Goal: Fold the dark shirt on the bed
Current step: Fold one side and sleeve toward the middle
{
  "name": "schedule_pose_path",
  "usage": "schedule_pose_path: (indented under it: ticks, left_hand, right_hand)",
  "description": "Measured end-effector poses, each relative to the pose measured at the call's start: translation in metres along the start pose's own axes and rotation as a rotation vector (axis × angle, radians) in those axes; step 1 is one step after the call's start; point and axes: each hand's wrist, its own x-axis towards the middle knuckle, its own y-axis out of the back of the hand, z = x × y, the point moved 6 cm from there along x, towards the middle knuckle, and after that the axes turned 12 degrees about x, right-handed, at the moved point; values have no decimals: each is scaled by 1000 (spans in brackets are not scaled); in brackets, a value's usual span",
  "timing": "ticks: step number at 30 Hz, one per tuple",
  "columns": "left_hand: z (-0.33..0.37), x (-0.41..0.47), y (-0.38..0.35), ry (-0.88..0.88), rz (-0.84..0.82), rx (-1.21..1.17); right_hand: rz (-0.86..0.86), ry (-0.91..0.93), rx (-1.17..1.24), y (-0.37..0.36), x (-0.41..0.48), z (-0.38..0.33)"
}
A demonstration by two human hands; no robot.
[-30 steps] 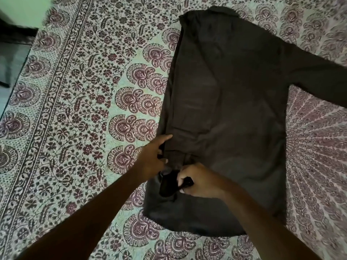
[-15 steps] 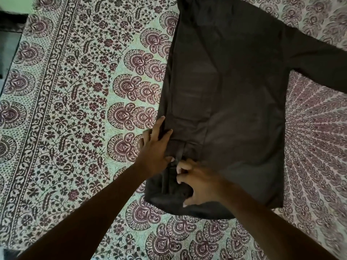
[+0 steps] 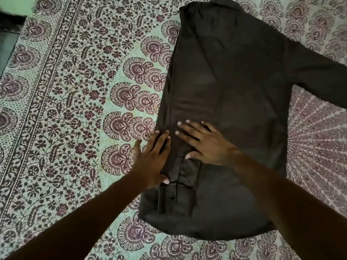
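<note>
The dark shirt point(image 3: 234, 91) lies flat on the bed, collar at the top, hem toward me. Its left side and sleeve are folded inward, and the cuff with a black button point(image 3: 172, 197) lies near the hem. The other sleeve point(image 3: 319, 76) stretches out to the right edge of the view. My left hand point(image 3: 153, 158) lies flat with straight fingers on the shirt's left folded edge. My right hand point(image 3: 204, 142) presses palm-down with spread fingers on the folded sleeve, just right of the left hand.
The bed is covered by a pale green sheet point(image 3: 75, 109) with maroon floral and paisley print. The bed's left edge and a dark strip of floor point(image 3: 7, 45) show at the upper left.
My right hand has let go of the cuff it gripped and now lies flat. Both hands have slid up the folded sleeve, away from the hem, smoothing it.
</note>
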Motion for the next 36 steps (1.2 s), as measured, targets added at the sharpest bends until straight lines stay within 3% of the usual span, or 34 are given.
schedule_pose_path:
  ticks: [4, 7, 9, 14, 20, 22, 25, 27, 29, 32, 36]
  left_hand:
    - [0, 3, 9, 2, 3, -79]
    - [-12, 15, 38, 55, 321, -164]
    - [-23, 36, 48, 79, 416, -156]
    - [-34, 82, 36, -15, 340, -44]
    - [-36, 84, 36, -14, 349, -13]
    - [-37, 84, 36, -15, 342, -5]
    - [-38, 88, 34, -14, 330, 24]
    - [-38, 88, 31, -23, 325, 44]
    - [-39, 90, 30, -35, 314, 50]
    - [-40, 91, 30, -33, 314, 42]
    - [-41, 92, 31, -42, 312, 28]
  right_hand:
    - [45, -102, 6, 20, 12, 25]
    - [149, -39, -35, 26, 21, 23]
    - [228, -11, -53, 32, 29, 27]
    - [132, 55, -121, 30, 46, 53]
    - [208, -344, -91, 45, 34, 124]
    - [264, -395, -60, 55, 41, 128]
    - [292, -154, -60, 69, 76, 109]
    - [196, 65, -90, 66, 105, 99]
    - [108, 132, -118, 64, 132, 107]
    - [136, 24, -141, 82, 161, 140]
    - [242, -292, -29, 114, 180, 187]
